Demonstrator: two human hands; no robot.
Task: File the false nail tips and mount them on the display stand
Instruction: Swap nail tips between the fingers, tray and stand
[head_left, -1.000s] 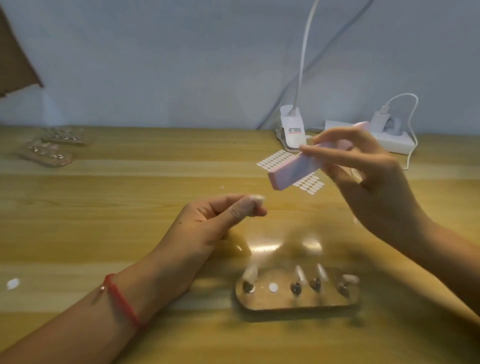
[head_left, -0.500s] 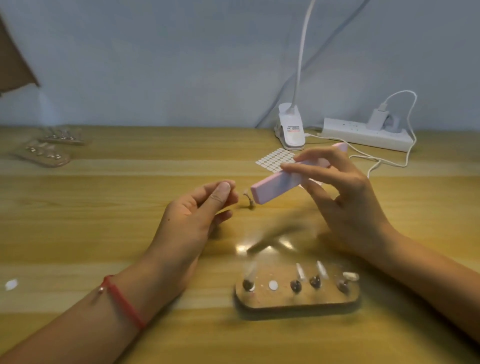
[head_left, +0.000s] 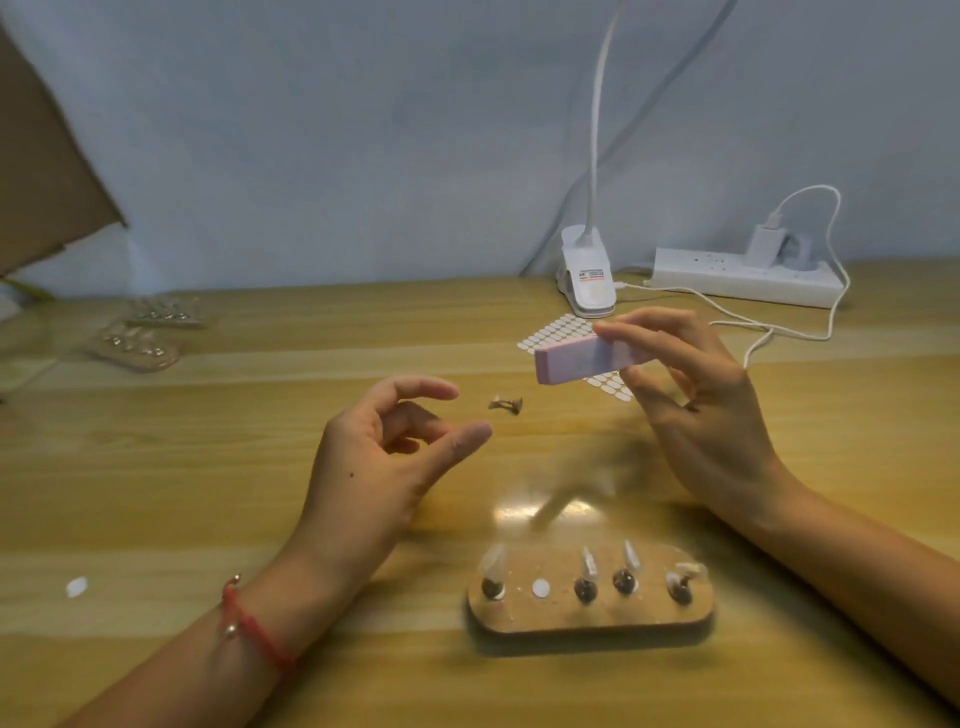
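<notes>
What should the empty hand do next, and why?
Probably the left hand should pick up the nail peg lying loose just beyond it: it holds nothing, the right hand grips the pink filing block, and the display stand has one free spot.

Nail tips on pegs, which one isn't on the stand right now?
The loose nail tip on its side just past the fingertips of the left hand, near the pink file; the other four sit on the display stand.

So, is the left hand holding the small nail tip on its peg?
No, the left hand is open and empty; the small nail tip on its peg lies on the wooden table beside it.
</notes>
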